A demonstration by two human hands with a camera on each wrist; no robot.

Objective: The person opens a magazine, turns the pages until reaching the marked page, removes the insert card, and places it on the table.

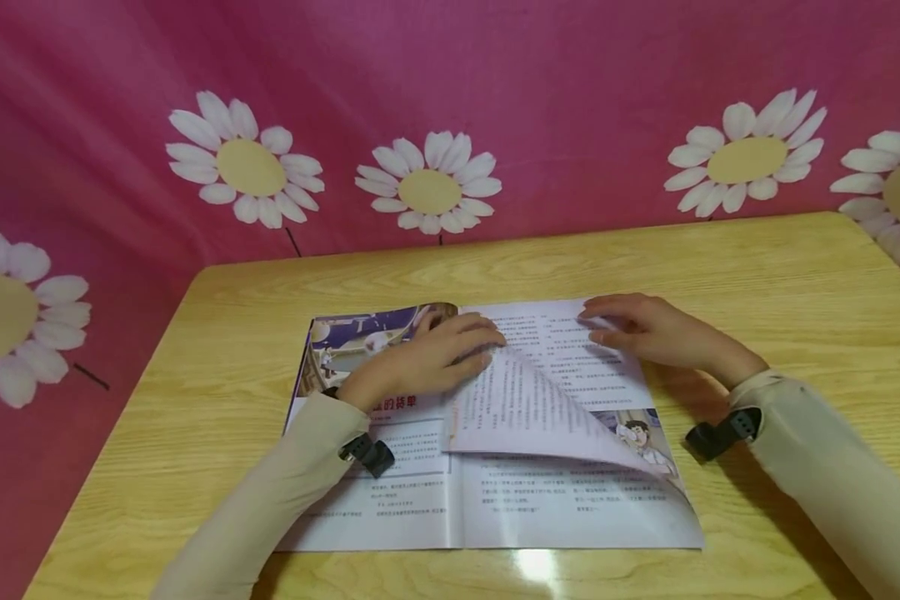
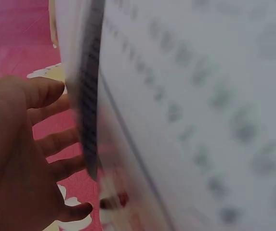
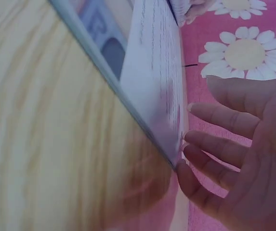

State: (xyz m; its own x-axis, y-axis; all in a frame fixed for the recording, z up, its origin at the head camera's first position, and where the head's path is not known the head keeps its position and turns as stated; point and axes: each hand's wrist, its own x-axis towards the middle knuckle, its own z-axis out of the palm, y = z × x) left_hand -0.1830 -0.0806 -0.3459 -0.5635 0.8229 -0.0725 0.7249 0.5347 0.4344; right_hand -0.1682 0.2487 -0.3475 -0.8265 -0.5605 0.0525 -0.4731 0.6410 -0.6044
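Observation:
An open magazine (image 1: 510, 525) lies on the table, its left page carrying a colour picture and red title characters. One printed leaf (image 1: 525, 417) is folded over from the right side, slanting and curling above the right page. My left hand (image 1: 431, 358) is over the top of the magazine near the spine, fingertips at the upper part of that leaf. In the left wrist view its thumb and spread fingers (image 2: 56, 142) reach the leaf's edge. My right hand (image 1: 660, 333) rests at the magazine's upper right edge, fingers loosely extended, fingertips (image 3: 188, 137) right at the border.
The wood-grain table (image 1: 195, 400) extends around the magazine on both sides. Behind it hangs a pink cloth (image 1: 570, 108) with large white daisies. Dark wrist devices (image 1: 371, 454) are strapped over both light sleeves (image 1: 285, 492).

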